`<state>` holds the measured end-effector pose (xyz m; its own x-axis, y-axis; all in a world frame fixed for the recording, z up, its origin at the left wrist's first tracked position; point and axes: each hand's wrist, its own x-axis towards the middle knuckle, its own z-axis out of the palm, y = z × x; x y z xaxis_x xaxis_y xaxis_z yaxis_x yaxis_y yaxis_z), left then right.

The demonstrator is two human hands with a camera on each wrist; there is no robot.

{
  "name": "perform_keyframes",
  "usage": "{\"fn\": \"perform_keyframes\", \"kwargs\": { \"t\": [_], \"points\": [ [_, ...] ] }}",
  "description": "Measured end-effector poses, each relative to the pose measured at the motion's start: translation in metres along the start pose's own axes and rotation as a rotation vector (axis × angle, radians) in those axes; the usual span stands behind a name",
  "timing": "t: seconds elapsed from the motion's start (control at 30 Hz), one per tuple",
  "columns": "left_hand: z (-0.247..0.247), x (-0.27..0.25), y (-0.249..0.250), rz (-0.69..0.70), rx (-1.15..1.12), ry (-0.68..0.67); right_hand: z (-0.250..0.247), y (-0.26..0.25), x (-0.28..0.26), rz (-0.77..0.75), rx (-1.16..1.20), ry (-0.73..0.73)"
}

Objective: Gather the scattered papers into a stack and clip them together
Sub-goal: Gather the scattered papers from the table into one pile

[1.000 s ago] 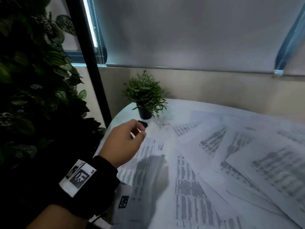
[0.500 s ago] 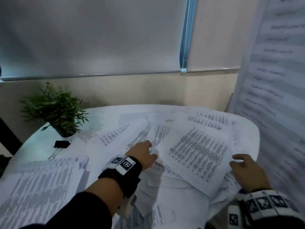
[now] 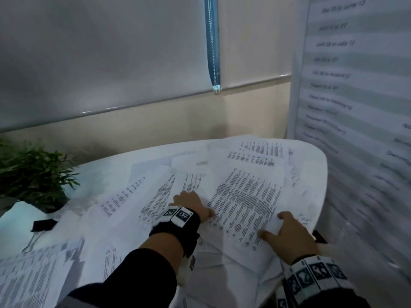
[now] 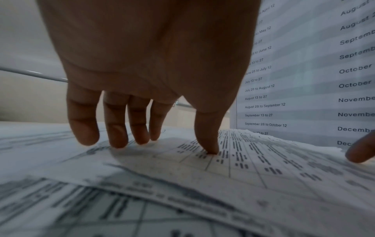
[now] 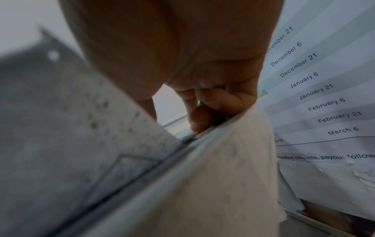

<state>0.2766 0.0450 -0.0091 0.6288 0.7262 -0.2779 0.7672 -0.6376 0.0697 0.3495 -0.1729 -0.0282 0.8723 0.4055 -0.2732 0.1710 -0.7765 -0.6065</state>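
Left hand lies flat with spread fingers on the papers; right hand, just beside it, has its grip pinching their edge.

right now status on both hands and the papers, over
Left hand open, fingertips on papers. Right hand gripping the sheets' near edge. Papers unstacked; binder clip lies unused by the plant.

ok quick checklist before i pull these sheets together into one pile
1. Left hand on the papers: ok, fingertips press down.
2. Right hand has a grip on sheets: ok, thumb on top, fingers curled under the edge.
3. Papers in one pile: not ok, spread across the table.
4. Sheets at the near left gathered: not ok, apart from both hands.
5. Clip ready: ok, lies free near the plant.
6. Edges squared: not ok, sheets lie at mixed angles.
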Motion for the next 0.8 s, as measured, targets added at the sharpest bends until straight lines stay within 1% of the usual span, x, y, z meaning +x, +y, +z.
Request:
{"fn": "perform_keyframes", "kwargs": {
  "t": [0.07,0.17,0.43,0.53,0.63,0.8],
  "points": [
    [0.002,0.001,0.001,0.004,-0.025,0.010,0.002,0.000,0.001,-0.003,-0.007,0.001],
    [0.007,-0.002,0.004,-0.026,-0.096,0.015,0.005,0.000,0.001,0.000,-0.026,0.014],
    [0.011,0.002,0.008,-0.086,-0.129,0.003,0.002,0.002,0.000,-0.008,-0.024,0.015],
    [0.005,0.001,0.008,-0.121,-0.139,-0.034,0.001,0.001,-0.001,-0.015,-0.024,0.006],
    [0.001,0.005,0.004,-0.164,-0.262,-0.054,0.000,0.001,-0.002,-0.021,-0.026,0.008],
    [0.000,0.005,-0.004,-0.123,-0.471,-0.019,0.000,0.001,-0.001,-0.018,-0.033,-0.008]
  ]
}}
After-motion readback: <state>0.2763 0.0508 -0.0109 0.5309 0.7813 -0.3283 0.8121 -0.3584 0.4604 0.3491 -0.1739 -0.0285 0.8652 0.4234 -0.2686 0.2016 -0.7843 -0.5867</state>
